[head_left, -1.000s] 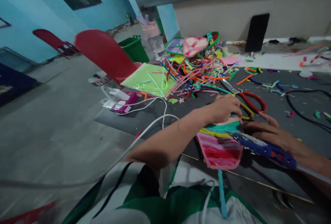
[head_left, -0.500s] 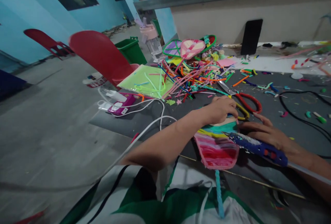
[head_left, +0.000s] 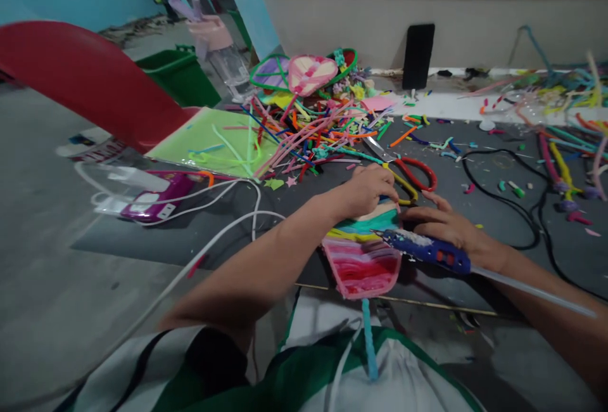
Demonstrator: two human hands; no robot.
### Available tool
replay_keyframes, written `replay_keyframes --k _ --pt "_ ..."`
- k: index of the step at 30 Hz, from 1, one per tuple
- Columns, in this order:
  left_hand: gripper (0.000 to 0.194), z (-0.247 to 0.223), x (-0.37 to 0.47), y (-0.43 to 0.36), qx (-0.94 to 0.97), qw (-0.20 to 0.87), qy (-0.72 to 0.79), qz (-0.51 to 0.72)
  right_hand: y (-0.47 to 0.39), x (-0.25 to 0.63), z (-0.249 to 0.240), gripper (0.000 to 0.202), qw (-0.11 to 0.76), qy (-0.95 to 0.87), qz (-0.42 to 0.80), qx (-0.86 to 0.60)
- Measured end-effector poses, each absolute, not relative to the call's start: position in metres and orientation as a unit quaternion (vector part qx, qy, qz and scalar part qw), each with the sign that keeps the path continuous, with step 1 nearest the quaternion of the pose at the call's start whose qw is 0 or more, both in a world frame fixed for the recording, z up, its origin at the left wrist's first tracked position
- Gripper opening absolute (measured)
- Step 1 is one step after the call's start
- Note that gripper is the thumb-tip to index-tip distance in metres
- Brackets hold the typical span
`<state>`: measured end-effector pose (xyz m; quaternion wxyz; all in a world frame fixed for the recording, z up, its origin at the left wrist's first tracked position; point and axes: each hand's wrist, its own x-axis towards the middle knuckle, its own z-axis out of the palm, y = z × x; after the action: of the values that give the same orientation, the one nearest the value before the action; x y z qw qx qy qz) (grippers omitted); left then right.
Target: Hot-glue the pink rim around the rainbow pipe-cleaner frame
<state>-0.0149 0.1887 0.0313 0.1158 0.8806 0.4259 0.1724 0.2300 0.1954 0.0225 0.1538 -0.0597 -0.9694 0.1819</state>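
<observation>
A flat craft piece (head_left: 365,266) of striped pipe cleaners in pink, red, yellow, teal and cream lies at the table's front edge. Its twisted light-blue stem (head_left: 369,342) hangs over the edge toward my lap. My left hand (head_left: 373,190) has its fingers bent and pressed together on the piece's far part, a bit of dark blue under the fingertips. A blue hot glue gun (head_left: 425,249) is in my right hand (head_left: 451,229), its nozzle over the yellow and teal stripes. That hand's fingers reach to the piece's right side; the gun's handle is hidden.
Just beyond my hands lie red-and-yellow-handled scissors (head_left: 411,174). A heap of pipe cleaners (head_left: 323,133), a green sheet (head_left: 209,142), a purple power strip (head_left: 159,196) and a water bottle (head_left: 223,57) stand left. A black cable (head_left: 498,152) curls right; a phone (head_left: 418,57) leans against the wall.
The view has turned right and closer, showing more pipe cleaners at the right. My hands, the glue gun and the craft piece keep nearly the same arrangement.
</observation>
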Motion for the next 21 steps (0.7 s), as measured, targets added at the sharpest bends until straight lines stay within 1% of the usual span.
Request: replay_keyframes --k 4,9,12,14,17,19,21 --pt "0.040 0.031 -0.015 0.190 0.881 0.115 0.429 0.166 0.196 0.231 0.022 0.019 0.160 -0.969 0.179 -0.050" --pt "0.046 0.028 -0.016 0.194 0.879 0.118 0.429 0.172 0.199 0.234 0.018 0.029 0.168 -0.965 0.197 -0.039" --pt "0.047 0.027 -0.018 0.196 0.879 0.122 0.421 0.186 0.199 0.233 0.014 0.031 0.197 -0.953 0.225 -0.052" --pt "0.048 0.027 -0.020 0.198 0.879 0.129 0.409 0.209 0.197 0.232 0.013 0.029 0.233 -0.928 0.279 -0.081" --pt "0.050 0.028 -0.021 0.199 0.873 0.161 0.386 0.252 0.193 0.233 0.013 0.027 0.276 -0.841 0.413 -0.213" --pt "0.049 0.030 -0.021 0.198 0.862 0.188 0.387 0.268 0.191 0.233 0.014 0.022 0.287 -0.781 0.471 -0.292" --pt "0.047 0.033 -0.021 0.195 0.847 0.213 0.404 0.273 0.190 0.233 0.016 0.016 0.312 -0.732 0.521 -0.309"
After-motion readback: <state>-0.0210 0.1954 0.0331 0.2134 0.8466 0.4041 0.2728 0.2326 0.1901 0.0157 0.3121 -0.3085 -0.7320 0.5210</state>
